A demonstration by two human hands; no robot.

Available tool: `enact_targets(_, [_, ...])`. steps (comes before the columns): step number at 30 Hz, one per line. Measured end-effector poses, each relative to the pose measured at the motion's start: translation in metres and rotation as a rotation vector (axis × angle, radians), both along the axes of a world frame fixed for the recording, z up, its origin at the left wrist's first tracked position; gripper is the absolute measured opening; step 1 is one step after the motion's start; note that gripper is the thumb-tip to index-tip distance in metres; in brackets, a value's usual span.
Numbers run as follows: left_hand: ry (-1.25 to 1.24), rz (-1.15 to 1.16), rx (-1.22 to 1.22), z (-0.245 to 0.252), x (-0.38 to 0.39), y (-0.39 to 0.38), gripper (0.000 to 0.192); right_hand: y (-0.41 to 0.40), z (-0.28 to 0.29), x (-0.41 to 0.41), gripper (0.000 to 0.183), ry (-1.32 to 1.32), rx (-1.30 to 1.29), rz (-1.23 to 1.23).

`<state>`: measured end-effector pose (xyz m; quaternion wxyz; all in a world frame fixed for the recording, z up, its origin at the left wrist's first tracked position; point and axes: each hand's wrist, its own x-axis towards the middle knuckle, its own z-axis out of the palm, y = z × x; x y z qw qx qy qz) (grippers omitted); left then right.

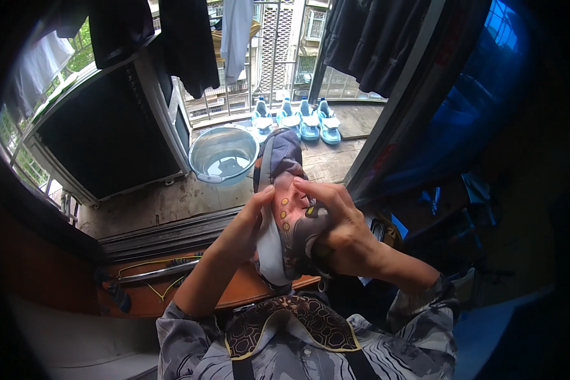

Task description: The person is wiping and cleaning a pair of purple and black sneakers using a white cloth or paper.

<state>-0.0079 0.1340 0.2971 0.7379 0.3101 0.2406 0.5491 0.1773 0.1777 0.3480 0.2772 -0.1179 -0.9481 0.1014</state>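
Observation:
I hold a grey and pinkish sneaker (290,209) in front of my chest, its dark rounded toe pointing away from me. Yellow-ringed eyelets run down its upper, and a white sole edge (270,254) faces left. My left hand (247,216) grips the sole side, thumb along the edge. On the other side, my right hand (339,221) holds the upper near the opening, with thumb and index finger at the eyelet area. The fingers beneath the shoe are hidden. Below it, a dark patterned piece with yellow edging (292,325) lies across my chest.
On the balcony floor stand a plastic bucket with water (223,154) and several light-blue shoes (308,121) by the railing. A large dark-panelled unit (109,128) is at left. Clothes (187,47) hang overhead. A metal rod (159,273) and yellow cord lie on the brown ledge (232,297).

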Motion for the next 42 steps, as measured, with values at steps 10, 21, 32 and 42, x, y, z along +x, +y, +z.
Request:
enact_targets(10, [-0.102,0.119,-0.139,-0.011,0.021,0.006,0.053,0.008,-0.015,-0.017,0.021,0.069,0.181,-0.098])
enact_targets(21, [-0.082,0.197,-0.134,-0.015,0.026,0.006,0.058,0.009,-0.026,-0.034,0.018,0.337,0.247,-0.229])
enact_targets(32, [-0.112,0.052,-0.123,-0.008,0.013,0.004,0.052,0.028,0.035,0.0,0.03,-0.59,-0.135,0.156])
enact_targets(42, [-0.27,-0.015,-0.033,-0.013,-0.004,0.011,0.053,0.018,0.04,0.014,0.024,-0.15,-0.2,0.131])
